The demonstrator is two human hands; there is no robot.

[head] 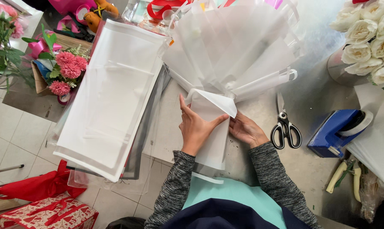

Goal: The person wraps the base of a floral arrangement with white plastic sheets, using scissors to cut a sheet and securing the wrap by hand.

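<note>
White paper bouquet wrap (226, 63) stem pinched between left hand (196, 127), right hand (246, 129).

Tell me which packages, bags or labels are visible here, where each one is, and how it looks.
Gift bag: lower left, on the floor; boxy, red with a white lace-like pattern and red handles.
Tape dispenser: right side of the table, beside the scissors; blue, holding a white roll.
Stack of wrapping sheets: left part of the table; rectangular, white, partly in clear film.
No screens or signs are visible.

black scissors (286, 128), blue tape dispenser (334, 132), white roses (370, 38), pink flowers (67, 70)
</note>
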